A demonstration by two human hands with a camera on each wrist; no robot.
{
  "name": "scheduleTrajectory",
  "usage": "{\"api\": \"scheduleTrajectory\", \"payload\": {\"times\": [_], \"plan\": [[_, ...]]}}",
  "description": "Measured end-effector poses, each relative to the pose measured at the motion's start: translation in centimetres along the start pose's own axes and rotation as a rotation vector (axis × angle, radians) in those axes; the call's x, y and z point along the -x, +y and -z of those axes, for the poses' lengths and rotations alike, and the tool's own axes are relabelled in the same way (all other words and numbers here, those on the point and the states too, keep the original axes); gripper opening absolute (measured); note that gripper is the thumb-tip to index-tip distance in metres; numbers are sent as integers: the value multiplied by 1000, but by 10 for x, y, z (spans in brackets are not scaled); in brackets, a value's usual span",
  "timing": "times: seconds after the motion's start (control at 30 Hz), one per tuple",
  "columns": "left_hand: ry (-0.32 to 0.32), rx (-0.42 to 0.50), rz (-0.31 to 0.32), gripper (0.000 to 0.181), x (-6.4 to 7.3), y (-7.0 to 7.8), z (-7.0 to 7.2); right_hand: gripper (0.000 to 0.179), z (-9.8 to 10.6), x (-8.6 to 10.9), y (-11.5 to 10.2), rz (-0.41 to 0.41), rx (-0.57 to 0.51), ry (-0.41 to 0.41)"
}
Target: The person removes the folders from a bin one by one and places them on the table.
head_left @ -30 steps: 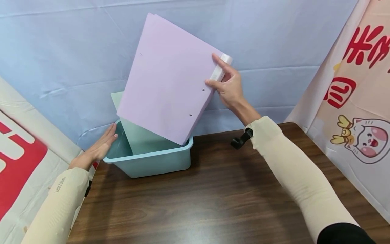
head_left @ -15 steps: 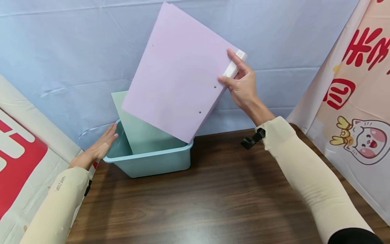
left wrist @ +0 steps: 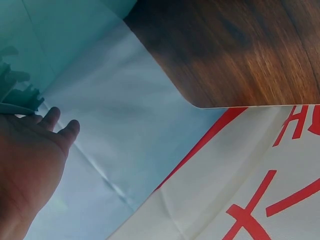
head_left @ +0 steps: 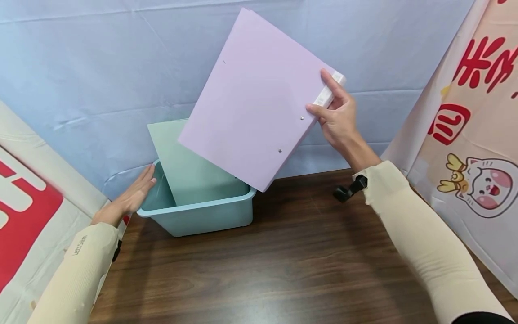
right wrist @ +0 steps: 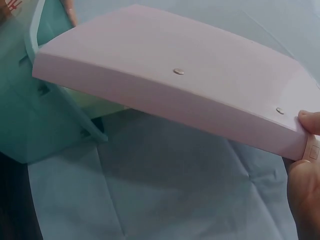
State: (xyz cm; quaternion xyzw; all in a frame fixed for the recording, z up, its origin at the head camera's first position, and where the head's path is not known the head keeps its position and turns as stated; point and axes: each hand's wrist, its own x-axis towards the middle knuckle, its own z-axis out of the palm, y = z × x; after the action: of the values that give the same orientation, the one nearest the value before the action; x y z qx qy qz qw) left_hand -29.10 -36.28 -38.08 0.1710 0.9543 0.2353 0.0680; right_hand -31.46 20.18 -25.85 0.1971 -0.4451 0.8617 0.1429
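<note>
My right hand [head_left: 340,119] grips a light purple ring binder [head_left: 259,99] by its spine, near a white label [head_left: 325,94]. The binder is held tilted in the air, its lowest corner right at the right end of a blue plastic bin [head_left: 202,220]. Inside the bin a pale green folder [head_left: 190,171] leans back, partly hidden behind the binder. My left hand [head_left: 131,195] rests with straight fingers against the bin's left end. In the right wrist view the binder's spine [right wrist: 170,102] and two rivets show, with the thumb and a finger at the label end.
The bin stands at the back left of a dark wooden table [head_left: 259,265]. A pale blue cloth [head_left: 81,67] hangs behind the table. Printed banners flank it, the right one [head_left: 481,148] with a cartoon cat and the left one [head_left: 28,216] in red and white.
My right hand has moved to the right with the purple binder, baring more of the green folder in the bin. The left hand and the bin have stayed in place.
</note>
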Motion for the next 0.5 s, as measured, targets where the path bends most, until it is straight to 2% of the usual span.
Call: {"api": "scheduleTrajectory", "payload": {"times": [0.1, 0.4, 0.5], "plan": [[-2, 0, 1, 67, 0, 0, -1, 88, 8, 2, -4, -6, 13, 11], [-3, -3, -6, 66, 0, 1, 0, 90, 27, 7, -12, -27, -64, 29], [3, -6, -14, 66, 1, 1, -1, 89, 33, 9, -15, -30, -52, 24]]}}
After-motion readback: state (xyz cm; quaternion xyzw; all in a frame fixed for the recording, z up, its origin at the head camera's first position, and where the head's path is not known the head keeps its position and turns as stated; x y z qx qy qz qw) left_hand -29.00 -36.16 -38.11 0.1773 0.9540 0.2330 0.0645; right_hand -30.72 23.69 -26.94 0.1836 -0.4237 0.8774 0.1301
